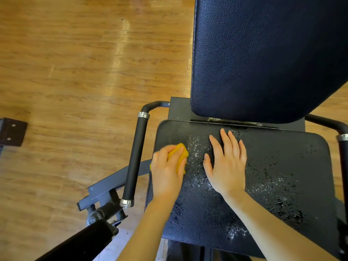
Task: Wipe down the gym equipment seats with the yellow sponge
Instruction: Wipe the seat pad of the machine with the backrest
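Observation:
A black padded seat point(282, 166) of a gym machine fills the lower right, its surface speckled with wet droplets and foam. My left hand point(165, 170) grips a yellow sponge point(180, 155) and presses it on the seat's left edge. My right hand point(226, 162) lies flat on the seat beside it, fingers straight and spread, pointing toward the backrest. The dark padded backrest point(263, 53) rises behind the seat.
A black handle bar point(135, 157) with chrome end rings runs along the seat's left side; another handle point(340, 140) shows at the right. Grey frame brackets and a roller pad point(90, 240) sit at lower left. Wooden floor point(75, 72) spreads to the left.

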The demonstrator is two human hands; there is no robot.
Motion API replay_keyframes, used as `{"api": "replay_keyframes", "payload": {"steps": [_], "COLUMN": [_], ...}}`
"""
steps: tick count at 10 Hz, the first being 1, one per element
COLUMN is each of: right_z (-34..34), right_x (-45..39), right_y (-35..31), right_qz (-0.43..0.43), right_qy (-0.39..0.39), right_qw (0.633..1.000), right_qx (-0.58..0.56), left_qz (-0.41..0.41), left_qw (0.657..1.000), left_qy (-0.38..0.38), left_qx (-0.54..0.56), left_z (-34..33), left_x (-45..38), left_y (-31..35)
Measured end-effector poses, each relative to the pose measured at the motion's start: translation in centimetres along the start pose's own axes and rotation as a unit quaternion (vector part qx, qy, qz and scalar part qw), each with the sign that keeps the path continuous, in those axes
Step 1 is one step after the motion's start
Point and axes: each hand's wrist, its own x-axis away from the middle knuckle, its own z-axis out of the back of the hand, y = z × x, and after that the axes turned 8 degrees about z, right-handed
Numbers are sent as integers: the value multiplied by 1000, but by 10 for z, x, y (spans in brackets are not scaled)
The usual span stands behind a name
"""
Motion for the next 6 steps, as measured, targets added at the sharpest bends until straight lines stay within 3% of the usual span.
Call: {"api": "replay_keyframes", "payload": {"steps": [2, 4, 6], "right_z": [1, -1, -1], "right_x": [0, 0, 0], "right_y": [0, -1, 0], "right_qz": [-2, 1, -2], "right_qy": [-8, 10, -2], "right_qw": [1000, 1000, 1000], "right_qx": [-2, -4, -4], "left_qz": [19, -2, -14], "left_qw": [999, 1000, 1000], "left_qy": [-12, 11, 3], "left_qx": [47, 24, 13], "left_z": [6, -21, -10], "left_x": [18, -60, -30], "left_y": [0, 27, 17]}}
